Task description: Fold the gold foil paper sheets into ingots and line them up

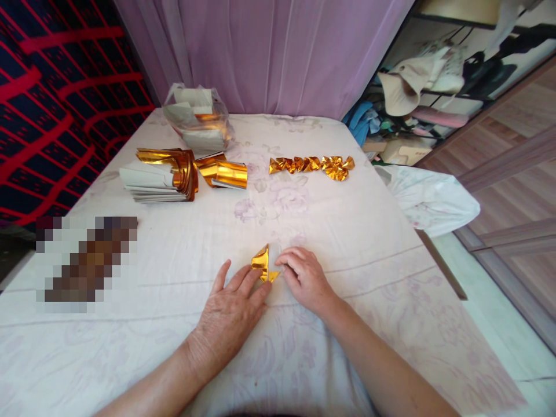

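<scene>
On the cloth-covered table a small sheet of gold foil paper lies partly folded, with its gold side showing at the left and a pale side at the right. My left hand rests flat with fingers spread, their tips pressing the lower left of the paper. My right hand is closed in a pinch at the paper's right edge, thumb and forefinger together. Its fingers hide part of that edge. Farther back, a row of folded gold foil pieces lies to the right of the middle.
Stacks of gold and white paper lie at the back left, beside a loose gold bundle. Behind them stands a clear plastic bag of more paper. A blurred item is at the left. A white bag hangs by the right edge.
</scene>
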Motion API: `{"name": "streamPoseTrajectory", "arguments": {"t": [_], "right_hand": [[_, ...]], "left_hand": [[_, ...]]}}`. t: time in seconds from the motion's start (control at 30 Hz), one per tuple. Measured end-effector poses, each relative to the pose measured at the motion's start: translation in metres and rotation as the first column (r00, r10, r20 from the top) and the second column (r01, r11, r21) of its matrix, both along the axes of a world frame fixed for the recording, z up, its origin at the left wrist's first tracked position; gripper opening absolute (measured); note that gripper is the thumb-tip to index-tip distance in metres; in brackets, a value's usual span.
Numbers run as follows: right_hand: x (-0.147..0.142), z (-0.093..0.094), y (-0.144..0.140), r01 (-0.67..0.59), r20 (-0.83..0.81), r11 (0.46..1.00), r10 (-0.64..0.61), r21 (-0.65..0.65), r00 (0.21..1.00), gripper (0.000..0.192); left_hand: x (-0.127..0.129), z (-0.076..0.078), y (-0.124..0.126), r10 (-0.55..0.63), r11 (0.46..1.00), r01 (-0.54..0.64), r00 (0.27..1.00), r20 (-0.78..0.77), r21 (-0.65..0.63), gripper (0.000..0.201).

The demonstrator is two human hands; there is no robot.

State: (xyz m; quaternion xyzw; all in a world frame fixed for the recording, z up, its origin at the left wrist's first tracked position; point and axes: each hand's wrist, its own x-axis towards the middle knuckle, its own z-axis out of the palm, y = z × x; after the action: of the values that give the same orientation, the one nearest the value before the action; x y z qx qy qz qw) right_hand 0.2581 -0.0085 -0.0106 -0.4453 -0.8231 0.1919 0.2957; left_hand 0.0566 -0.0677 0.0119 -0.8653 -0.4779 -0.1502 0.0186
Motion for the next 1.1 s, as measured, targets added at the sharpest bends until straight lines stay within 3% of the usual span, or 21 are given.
{"name": "streamPoseTrajectory", "arguments": {"t": [0.1, 0.23, 0.43, 0.7, 0.93, 1.1], "right_hand": [[0.003, -0.001, 0.001, 0.009, -0.064, 0.999, -0.006, 0.035, 0.998, 0.027], [0.003, 0.002, 0.002, 0.036, -0.012, 0.996, -0.035, 0.082, 0.999, 0.037], [-0.002, 0.012, 0.002, 0.059, 0.102, 0.998, -0.062, 0.028, 0.993, 0.041], [-0.001, 0.004, -0.002, 0.069, 0.049, 0.998, -0.068, -0.013, 0.996, 0.045], [0.002, 0.001, -0.007, 0.009, -0.03, 1.0, -0.01, -0.025, 1.0, 0.039], [0.001, 0.006, -0.005, 0.047, -0.023, 0.998, -0.046, 0.042, 0.999, 0.029]], "left_hand": [[-0.005, -0.002, 0.004, 0.013, 1.0, -0.013, 0.999, 0.034, 0.016, 0.018], [-0.015, -0.003, 0.011, 0.024, 0.999, -0.026, 0.997, 0.079, 0.024, 0.015], [-0.022, -0.003, 0.02, -0.009, 1.0, 0.008, 0.995, 0.096, 0.014, 0.016], [-0.024, 0.0, 0.026, 0.034, 0.999, -0.036, 0.993, 0.115, 0.019, 0.016], [-0.025, 0.002, 0.029, 0.042, 0.998, -0.047, 0.993, 0.111, 0.048, 0.018], [-0.015, 0.006, 0.02, -0.028, 0.996, 0.013, 0.984, 0.175, 0.088, 0.016]]}}
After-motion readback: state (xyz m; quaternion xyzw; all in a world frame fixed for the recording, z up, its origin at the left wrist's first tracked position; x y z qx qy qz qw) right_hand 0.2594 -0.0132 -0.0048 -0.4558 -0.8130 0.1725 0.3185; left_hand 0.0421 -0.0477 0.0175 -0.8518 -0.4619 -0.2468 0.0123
